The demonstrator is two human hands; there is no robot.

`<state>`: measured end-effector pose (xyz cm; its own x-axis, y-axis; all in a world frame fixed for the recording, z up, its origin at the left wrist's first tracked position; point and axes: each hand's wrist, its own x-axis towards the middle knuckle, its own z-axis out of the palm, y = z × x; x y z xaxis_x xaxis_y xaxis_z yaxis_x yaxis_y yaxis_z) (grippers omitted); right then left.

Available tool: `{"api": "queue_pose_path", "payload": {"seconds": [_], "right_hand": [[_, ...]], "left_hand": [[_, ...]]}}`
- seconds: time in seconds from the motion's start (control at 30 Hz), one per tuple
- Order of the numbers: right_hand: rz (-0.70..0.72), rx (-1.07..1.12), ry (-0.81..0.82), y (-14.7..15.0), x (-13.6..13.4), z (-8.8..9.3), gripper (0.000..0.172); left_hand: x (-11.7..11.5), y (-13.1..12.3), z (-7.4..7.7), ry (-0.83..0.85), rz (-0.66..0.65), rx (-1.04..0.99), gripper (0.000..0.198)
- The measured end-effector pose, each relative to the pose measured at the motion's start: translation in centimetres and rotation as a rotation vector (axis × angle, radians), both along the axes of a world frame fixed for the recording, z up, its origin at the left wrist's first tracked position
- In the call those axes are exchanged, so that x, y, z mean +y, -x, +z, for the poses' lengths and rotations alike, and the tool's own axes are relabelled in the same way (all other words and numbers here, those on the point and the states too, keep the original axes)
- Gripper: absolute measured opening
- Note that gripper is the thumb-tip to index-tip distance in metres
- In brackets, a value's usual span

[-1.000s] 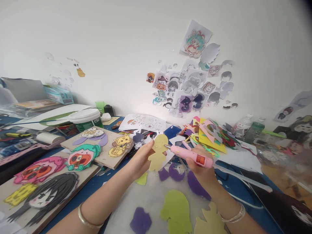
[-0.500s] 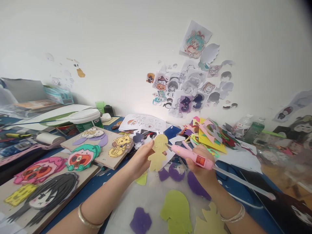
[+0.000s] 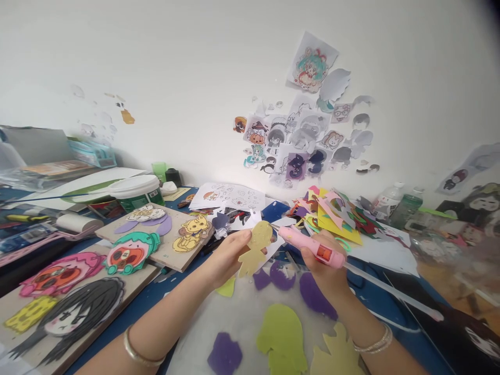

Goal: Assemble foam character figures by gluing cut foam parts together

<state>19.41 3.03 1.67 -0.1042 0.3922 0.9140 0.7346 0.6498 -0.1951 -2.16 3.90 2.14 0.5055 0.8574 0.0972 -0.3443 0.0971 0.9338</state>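
A pale yellow figure-shaped cutout (image 3: 252, 256) is pinched at its left edge by my left hand (image 3: 230, 252). My right hand (image 3: 326, 265) is wrapped round a pink hot glue gun (image 3: 302, 240) with a long clear glue stick (image 3: 390, 289) sticking out of its back. The nozzle is close to the upper right edge of the cutout; I cannot tell whether it touches. Below the hands, on a greyish mat (image 3: 199, 333), lie a lime green cutout (image 3: 282, 333), a purple piece (image 3: 225, 354), more purple scraps and a pale yellow spiky cutout (image 3: 336, 354).
Boards (image 3: 166, 260) with finished cartoon figures stand to the left, near a white-lidded tub (image 3: 135, 187). Coloured scraps (image 3: 332, 213) are heaped at the back right, beside plastic bottles (image 3: 406, 211). Paper drawings (image 3: 304, 125) cover part of the wall.
The yellow cutout has tilted, its head end leaning to the right and slightly lower. The glue gun has shifted a little to the right with its nozzle still beside the cutout.
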Motion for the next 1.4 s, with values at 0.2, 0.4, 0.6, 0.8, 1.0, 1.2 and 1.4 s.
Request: {"api": "queue_pose_path", "payload": {"seconds": [0.2, 0.4, 0.6, 0.8, 1.0, 1.2, 1.4], "right_hand": [[-0.246, -0.162, -0.132, -1.5, 1.7, -0.8, 0.039], [-0.391, -0.415, 0.178, -3.0, 3.9, -2.0, 0.021], [-0.521, -0.377, 0.425, -4.6, 5.5, -4.0, 0.021], [-0.450, -0.121, 0.532, -6.1, 6.7, -4.8, 0.025], [-0.300, -0.101, 0.482, -5.6, 6.1, -3.2, 0.032], [0.318, -0.370, 0.634, -2.0, 1.5, 0.8, 0.013], [0.266, -0.759, 0.786, 1.0, -1.3, 0.4, 0.024]], "left_hand": [[-0.1, 0.0, 0.2, 0.039, -0.020, 0.001, 0.044], [0.0, 0.0, 0.1, 0.093, -0.033, -0.084, 0.044], [0.0, 0.0, 0.3, 0.110, 0.007, -0.087, 0.041], [0.1, -0.2, 0.3, 0.128, 0.072, -0.092, 0.038], [0.1, -0.2, 0.3, 0.144, 0.082, -0.116, 0.038], [0.0, -0.3, 0.6, 0.163, 0.136, -0.115, 0.041], [0.1, -0.3, 0.5, 0.179, 0.188, -0.134, 0.041]]}}
